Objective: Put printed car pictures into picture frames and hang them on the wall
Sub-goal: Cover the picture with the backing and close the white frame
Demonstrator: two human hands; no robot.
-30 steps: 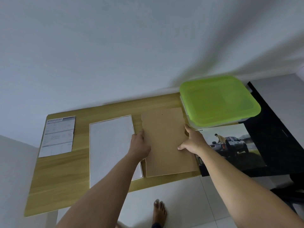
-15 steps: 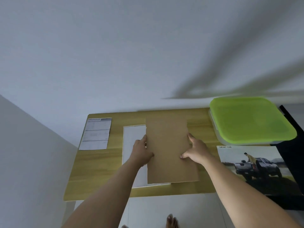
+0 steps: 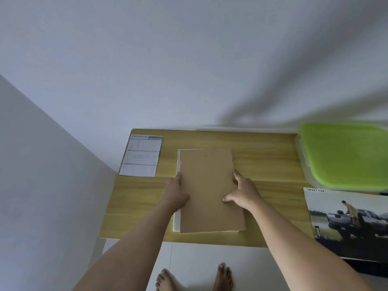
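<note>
A brown cardboard backing board [image 3: 207,185] lies on a white sheet [image 3: 176,223] in the middle of the wooden table [image 3: 268,164], covering all but its left and bottom edges. My left hand [image 3: 175,194] holds the board's left edge, fingers hidden beneath it. My right hand [image 3: 243,191] holds the right edge, its thumb pressed on top of the board. A printed picture of a pickup truck [image 3: 346,223], headed "SMART CAB", lies face up at the table's right end. No picture frame can be made out.
A printed specification sheet [image 3: 142,157] lies at the table's back left. A clear box with a green lid [image 3: 344,154] stands at the back right. Bare walls rise behind and to the left. My bare feet [image 3: 224,276] stand on the tiled floor below the table.
Both hands have slid the brown board leftward, from beside the white sheet to on top of it. The view has swung left, so the green-lidded box and car picture now sit at the right edge.
</note>
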